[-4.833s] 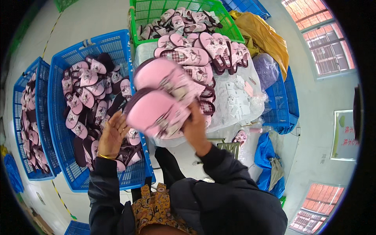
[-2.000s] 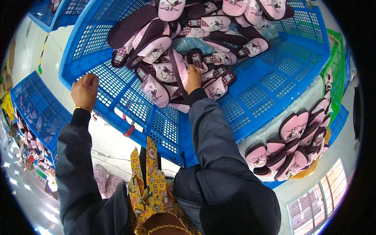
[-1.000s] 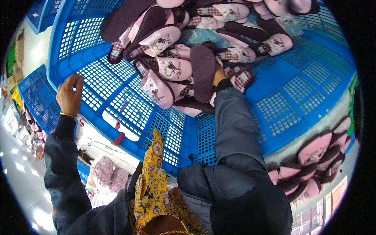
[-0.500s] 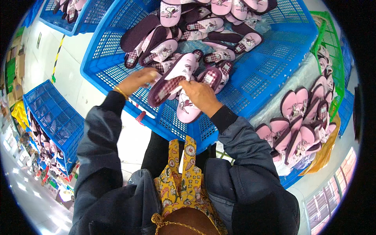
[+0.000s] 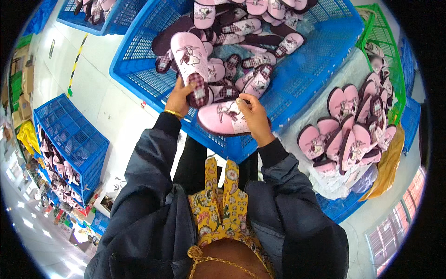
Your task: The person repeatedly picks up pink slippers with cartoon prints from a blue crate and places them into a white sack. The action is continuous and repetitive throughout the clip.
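Note:
My left hand grips a pink slipper by its heel end, toe pointing away from me; its checked insole faces up. In my right hand is a second pink slipper, lying sideways with its toe to the left, my thumb and fingers closed on its opening. Both slippers carry a printed cartoon figure and have dark soles. They are held above the near edge of a large blue plastic basket, where many more pink slippers lie jumbled.
To the right, pairs of pink slippers stand stacked on clear plastic wrap beside a green basket. Another blue basket with slippers is at the left, and one more at the far left. Yellow-black tape marks the floor.
The slipper between my hands is now in my left hand alone, its toe turned away. My right hand has moved onto the other slipper, which has turned sideways.

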Action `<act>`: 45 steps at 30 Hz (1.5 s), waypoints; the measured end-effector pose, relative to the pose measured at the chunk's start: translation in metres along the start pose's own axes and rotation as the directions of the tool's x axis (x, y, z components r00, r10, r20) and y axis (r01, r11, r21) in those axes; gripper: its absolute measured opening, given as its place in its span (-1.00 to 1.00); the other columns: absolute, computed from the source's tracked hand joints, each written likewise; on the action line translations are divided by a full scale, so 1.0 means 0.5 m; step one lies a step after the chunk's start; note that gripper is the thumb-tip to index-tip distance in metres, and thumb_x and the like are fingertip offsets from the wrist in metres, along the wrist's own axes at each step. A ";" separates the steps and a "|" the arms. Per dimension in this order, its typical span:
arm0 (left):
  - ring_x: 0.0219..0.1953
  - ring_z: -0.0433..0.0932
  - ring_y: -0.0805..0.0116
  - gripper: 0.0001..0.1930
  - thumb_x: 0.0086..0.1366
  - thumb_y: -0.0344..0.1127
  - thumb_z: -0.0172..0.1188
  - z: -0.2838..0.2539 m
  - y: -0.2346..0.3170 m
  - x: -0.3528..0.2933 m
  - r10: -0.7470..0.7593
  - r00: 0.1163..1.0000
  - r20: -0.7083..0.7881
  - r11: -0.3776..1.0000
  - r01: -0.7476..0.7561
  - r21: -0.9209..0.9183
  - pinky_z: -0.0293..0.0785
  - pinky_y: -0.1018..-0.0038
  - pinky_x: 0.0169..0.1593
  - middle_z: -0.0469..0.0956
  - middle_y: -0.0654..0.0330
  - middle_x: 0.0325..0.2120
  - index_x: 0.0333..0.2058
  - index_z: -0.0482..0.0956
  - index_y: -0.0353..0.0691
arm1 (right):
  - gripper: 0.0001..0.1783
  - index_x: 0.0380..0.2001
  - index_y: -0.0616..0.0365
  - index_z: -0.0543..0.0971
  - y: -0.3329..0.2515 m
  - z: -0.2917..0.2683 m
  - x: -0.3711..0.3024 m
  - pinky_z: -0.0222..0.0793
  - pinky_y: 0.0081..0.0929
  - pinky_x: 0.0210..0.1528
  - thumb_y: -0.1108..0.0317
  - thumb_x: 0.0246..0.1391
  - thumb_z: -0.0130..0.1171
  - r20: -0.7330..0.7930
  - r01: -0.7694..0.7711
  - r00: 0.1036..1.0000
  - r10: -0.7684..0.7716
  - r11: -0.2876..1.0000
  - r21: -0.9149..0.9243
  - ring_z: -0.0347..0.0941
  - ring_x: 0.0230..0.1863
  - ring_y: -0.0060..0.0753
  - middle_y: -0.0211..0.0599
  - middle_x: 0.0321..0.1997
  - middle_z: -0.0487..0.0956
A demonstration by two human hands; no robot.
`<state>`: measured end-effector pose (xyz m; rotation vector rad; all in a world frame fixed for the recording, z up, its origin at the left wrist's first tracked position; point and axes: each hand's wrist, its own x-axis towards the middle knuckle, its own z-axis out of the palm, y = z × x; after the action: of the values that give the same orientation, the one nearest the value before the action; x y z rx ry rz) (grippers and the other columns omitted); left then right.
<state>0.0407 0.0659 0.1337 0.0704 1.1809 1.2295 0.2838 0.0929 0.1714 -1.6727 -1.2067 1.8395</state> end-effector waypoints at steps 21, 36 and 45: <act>0.30 0.15 0.14 -0.46 0.44 -0.11 -0.16 0.083 -0.217 -0.069 0.222 0.950 0.220 0.931 -0.273 0.241 0.07 0.25 0.33 0.13 0.05 0.28 0.30 0.06 -0.18 | -0.71 0.01 0.10 0.45 -0.158 0.046 -0.100 0.46 -0.41 0.02 0.43 0.20 0.08 0.257 -0.235 0.966 -0.027 0.318 0.918 0.50 -0.05 -0.45 -0.35 -0.04 0.54; -0.01 0.45 0.29 -0.38 0.17 -0.47 0.23 -0.003 -0.098 -0.126 -0.028 0.986 0.164 0.301 -0.148 0.942 0.46 0.38 -0.08 0.43 0.06 -0.01 0.19 0.19 -0.24 | -0.65 -0.20 0.24 0.54 -0.188 -0.256 -0.358 0.28 -0.23 -0.23 0.16 0.11 0.19 -0.355 0.483 0.789 -0.501 0.863 -0.145 0.41 -0.28 -0.08 -0.07 -0.36 0.49; -0.25 0.56 0.19 -0.33 0.10 -0.28 0.31 0.093 -0.142 -0.084 -0.053 0.922 0.382 -0.128 -0.386 0.914 0.47 0.29 -0.15 0.56 0.07 -0.26 0.16 0.24 -0.22 | -0.68 -0.27 0.21 0.48 -0.094 -0.583 -0.561 0.35 -0.54 -0.34 0.14 0.27 0.01 -0.945 0.354 0.270 -0.183 0.932 -0.079 0.39 -0.39 -0.49 -0.36 -0.38 0.48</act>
<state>0.1282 0.0299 0.1393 1.6503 1.6017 0.1107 0.6071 0.0060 0.4028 -1.8083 -0.6711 0.4114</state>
